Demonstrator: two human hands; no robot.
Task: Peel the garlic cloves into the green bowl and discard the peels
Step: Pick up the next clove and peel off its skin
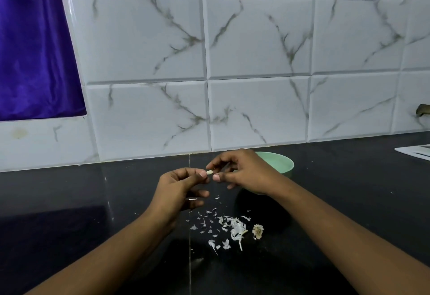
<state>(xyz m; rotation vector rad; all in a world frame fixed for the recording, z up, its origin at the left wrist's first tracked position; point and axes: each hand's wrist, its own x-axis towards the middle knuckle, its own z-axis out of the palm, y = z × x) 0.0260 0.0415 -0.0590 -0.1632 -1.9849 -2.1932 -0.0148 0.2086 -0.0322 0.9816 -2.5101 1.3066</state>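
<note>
1 garlic clove point(209, 172) pinched between fingertips of left hand point(179, 188) and right hand point(246, 173), in air just beside green bowl point(285, 163). Risk: clove slips, drops among peels point(235, 227) on counter point(93, 201), missing bowl.

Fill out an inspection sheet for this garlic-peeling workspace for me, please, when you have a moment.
Surface: dark polished counter with a seam running front to back.
Job's things: garlic clove held up between both hands; green bowl behind the right hand, contents hidden.
Clutter: loose white peels scattered on the counter below the hands; dry garlic root stub beside them.
Grippers: left hand pinches the clove; right hand pinches its other end.
Cables: nothing seen.
Surroundings: marbled white wall tiles; purple curtain at left; white flat item cut off at the right edge.
</note>
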